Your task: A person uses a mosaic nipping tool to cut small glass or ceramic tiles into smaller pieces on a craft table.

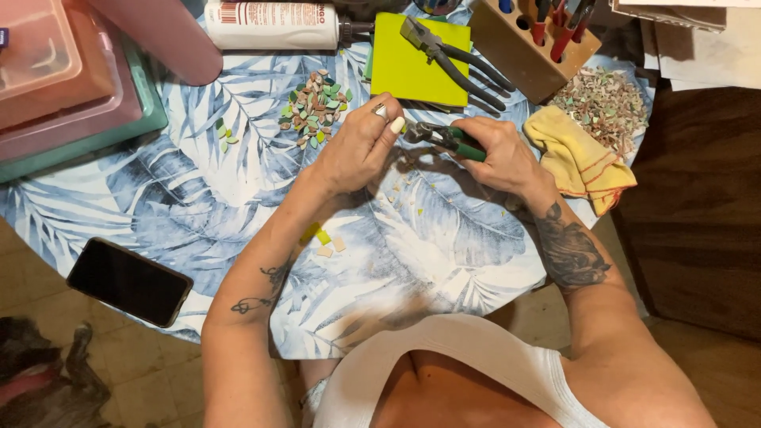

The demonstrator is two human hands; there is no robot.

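Both forearms reach over table [198,198]: right hand [499,154] grips green-handled nippers [444,136]; left hand [357,147] pinches small chip [397,125].

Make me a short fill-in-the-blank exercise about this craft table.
1. The right hand grips nippers with ____ handles.
2. A second pair of pliers lies on a lime-green ____.
3. The black phone lies near the table's ____ edge.
4. The cloth beside the right hand is ____.

Missing words: green; sheet; left; yellow

Table [198,198], far edge: glue bottle [273,25], green sheet [412,67] bearing pliers [456,63], wooden tool block [531,43]. Right edge: yellow cloth [579,158]. Near left edge: black phone [129,281].
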